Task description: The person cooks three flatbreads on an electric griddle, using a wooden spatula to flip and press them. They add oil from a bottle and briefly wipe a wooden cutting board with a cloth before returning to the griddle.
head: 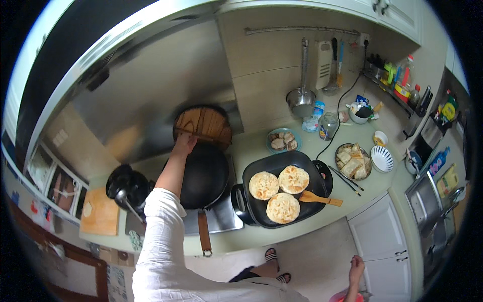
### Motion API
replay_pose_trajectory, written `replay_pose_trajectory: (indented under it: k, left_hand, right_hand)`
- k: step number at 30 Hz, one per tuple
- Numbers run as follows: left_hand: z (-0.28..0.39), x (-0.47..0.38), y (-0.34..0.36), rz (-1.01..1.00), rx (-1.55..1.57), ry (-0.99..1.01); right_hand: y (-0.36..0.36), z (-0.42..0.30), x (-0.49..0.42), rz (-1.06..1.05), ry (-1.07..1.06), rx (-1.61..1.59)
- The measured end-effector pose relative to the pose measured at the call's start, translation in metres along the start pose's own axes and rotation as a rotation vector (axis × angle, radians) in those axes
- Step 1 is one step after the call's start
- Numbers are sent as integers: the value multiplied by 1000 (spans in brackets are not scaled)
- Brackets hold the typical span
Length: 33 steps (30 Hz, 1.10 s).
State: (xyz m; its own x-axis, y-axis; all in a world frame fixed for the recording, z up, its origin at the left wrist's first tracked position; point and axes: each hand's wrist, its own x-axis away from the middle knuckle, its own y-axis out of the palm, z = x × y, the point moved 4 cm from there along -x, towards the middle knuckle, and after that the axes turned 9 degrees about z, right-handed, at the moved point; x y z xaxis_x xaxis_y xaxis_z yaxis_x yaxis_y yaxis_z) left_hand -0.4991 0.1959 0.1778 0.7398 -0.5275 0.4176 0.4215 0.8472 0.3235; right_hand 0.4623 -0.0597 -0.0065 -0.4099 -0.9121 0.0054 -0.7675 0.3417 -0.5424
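Observation:
My left hand (185, 142) reaches over the stove and grips the handle bar of a round wooden pot lid (205, 122). The lid leans upright against the steel backsplash, behind a black wok (203, 181) with a brown wooden handle. My right hand (356, 268) hangs low at the lower right, fingers curled, with nothing visible in it. To the wok's right, a black electric griddle pan (313, 162) holds three browned round flatbreads (283, 208). A wooden spatula (320, 198) rests across the pan's right edge.
A blue plate of sliced food (283, 140), a bowl of folded flatbread pieces (353, 162), black chopsticks (345, 180) and a striped bowl (381, 159) stand around the griddle. A power cord (341, 109) runs up the wall. At left are a black pot (130, 185) and a cutting board (100, 215).

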Motion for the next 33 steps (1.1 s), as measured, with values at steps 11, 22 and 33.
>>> replay_pose_trajectory:
  k: [11, 22, 33]
  left_hand:
    - [-27, -49, 89, 549, -755, 57]
    - [-8, -43, 107, 290, -916, 357]
    - [101, 180, 101, 87, -940, 1011]
  right_hand:
    - [-3, 99, 29, 151, 291, -180]
    - [37, 65, -56, -52, 264, -119]
    - [71, 65, -187, -279, 148, -141]
